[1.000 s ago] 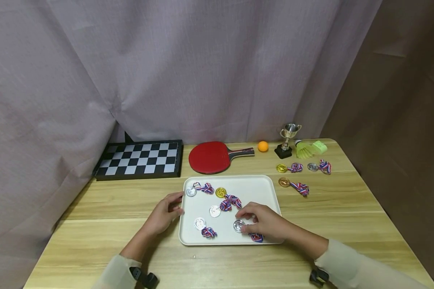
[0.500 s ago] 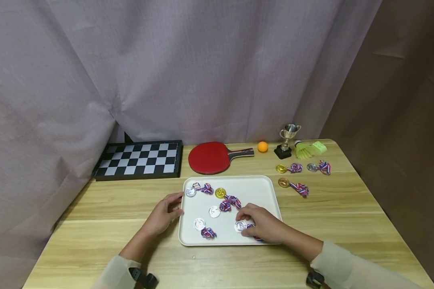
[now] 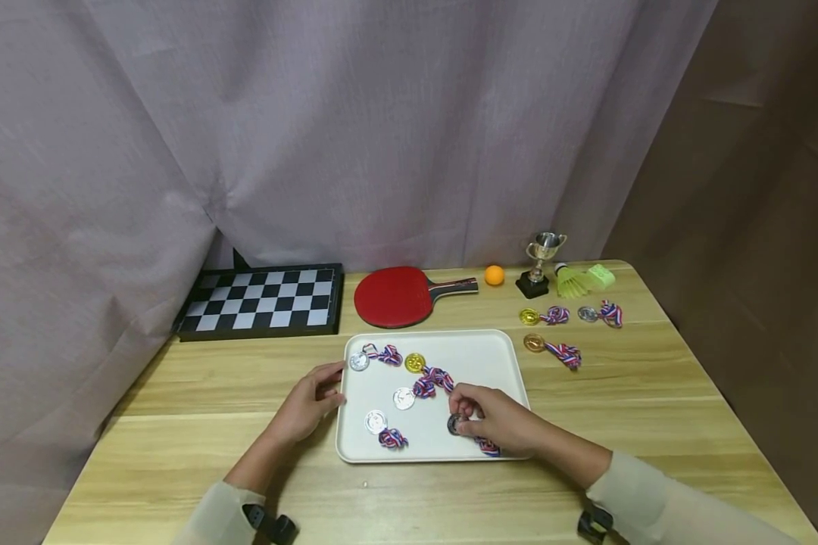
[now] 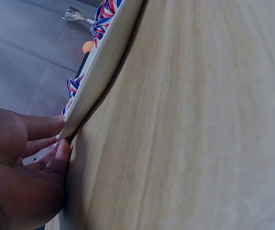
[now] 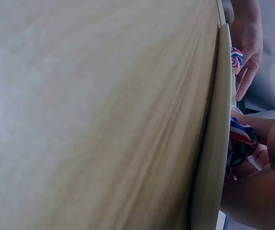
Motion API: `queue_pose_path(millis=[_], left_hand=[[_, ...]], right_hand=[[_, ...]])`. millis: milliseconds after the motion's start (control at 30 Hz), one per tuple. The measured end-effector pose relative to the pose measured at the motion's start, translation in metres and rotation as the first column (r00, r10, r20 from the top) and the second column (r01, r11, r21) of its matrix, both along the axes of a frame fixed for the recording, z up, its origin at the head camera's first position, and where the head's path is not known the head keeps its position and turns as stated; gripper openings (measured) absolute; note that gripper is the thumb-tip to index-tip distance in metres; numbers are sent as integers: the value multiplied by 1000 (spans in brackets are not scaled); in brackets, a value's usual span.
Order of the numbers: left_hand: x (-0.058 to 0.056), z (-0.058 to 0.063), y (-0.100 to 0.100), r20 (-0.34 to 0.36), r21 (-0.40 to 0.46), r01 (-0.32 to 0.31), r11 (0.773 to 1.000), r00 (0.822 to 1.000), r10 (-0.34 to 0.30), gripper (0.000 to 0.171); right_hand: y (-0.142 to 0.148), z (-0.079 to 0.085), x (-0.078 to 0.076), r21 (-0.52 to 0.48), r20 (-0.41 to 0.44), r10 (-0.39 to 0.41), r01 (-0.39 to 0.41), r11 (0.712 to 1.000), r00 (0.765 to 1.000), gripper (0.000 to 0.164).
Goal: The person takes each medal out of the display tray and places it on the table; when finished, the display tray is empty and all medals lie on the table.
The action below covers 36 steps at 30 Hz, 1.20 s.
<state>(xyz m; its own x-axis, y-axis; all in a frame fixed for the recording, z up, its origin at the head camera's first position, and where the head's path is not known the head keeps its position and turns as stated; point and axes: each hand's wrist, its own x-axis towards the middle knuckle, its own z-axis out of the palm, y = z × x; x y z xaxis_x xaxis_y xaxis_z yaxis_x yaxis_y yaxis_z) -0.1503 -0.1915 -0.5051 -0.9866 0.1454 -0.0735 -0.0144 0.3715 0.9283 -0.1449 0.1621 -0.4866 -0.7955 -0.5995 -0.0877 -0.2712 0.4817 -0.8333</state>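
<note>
My right hand [image 3: 497, 418] pinches a silver medal [image 3: 454, 425] by its disc, over the right front part of the white tray [image 3: 480, 352]. The medal is tilted and looks dark; its striped ribbon [image 3: 488, 448] trails under the hand, partly hidden. At the tray's left rim rests my left hand [image 3: 305, 406], fingertips and thumb touching the edge, as the left wrist view also shows. Also on the tray are a gold medal [image 3: 415, 362] and silver medals at the back left [image 3: 359, 361], middle [image 3: 404, 398] and front left [image 3: 376, 421], each with a bunched red-white-blue ribbon.
Behind the tray lie a checkered board [image 3: 266, 300], a red table tennis bat [image 3: 394, 297] and an orange ball [image 3: 494, 275]. A small trophy [image 3: 541, 261], a shuttlecock [image 3: 572, 282] and a green block [image 3: 601, 276] stand back right, with gold [image 3: 529, 317], silver [image 3: 588, 314] and bronze [image 3: 535, 343] medals nearby.
My right hand has shifted the pinched silver medal slightly right, and its face has gone from bright to dark as it tilted. The left hand has stayed at the rim.
</note>
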Motion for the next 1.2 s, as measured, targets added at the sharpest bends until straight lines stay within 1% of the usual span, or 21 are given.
queue_pose_path(millis=[167, 333, 500, 633, 767, 867, 967, 1100, 1200], left_hand=[[-2, -1, 0, 16, -3, -11, 1000, 1000, 11, 58], [-2, -1, -1, 13, 2, -5, 1000, 1000, 5, 58], [-2, -2, -1, 5, 10, 0, 1000, 1000, 0, 58], [-2, -2, -1, 16, 10, -8, 1000, 1000, 7, 58], [-2, -2, 0, 10, 2, -5, 1000, 1000, 5, 58], [-1, -2, 0, 7, 6, -3, 1000, 1000, 3, 58], [-1, -2, 0, 10, 8, -4, 1000, 1000, 4, 58], [-1, -2, 0, 6, -6, 2, 1000, 1000, -2, 58], [-1, -2, 0, 15, -4, -6, 1000, 1000, 6, 58]], right_hand=[[2, 4, -2, -37, 54, -4, 6, 999, 999, 13], [9, 15, -6, -92, 107, 0, 10, 996, 994, 10], [24, 28, -12, -128, 150, -18, 38, 991, 988, 13], [42, 39, -17, -145, 179, -46, 72, 987, 983, 17], [69, 49, -26, -152, 143, -60, 82, 985, 988, 21], [94, 52, -35, -131, 107, -103, 117, 984, 989, 24], [122, 51, -46, -91, 59, -163, 168, 982, 985, 27], [160, 48, -60, -13, 4, -243, 243, 970, 970, 32], [183, 44, -70, 35, -13, -301, 301, 953, 954, 36]])
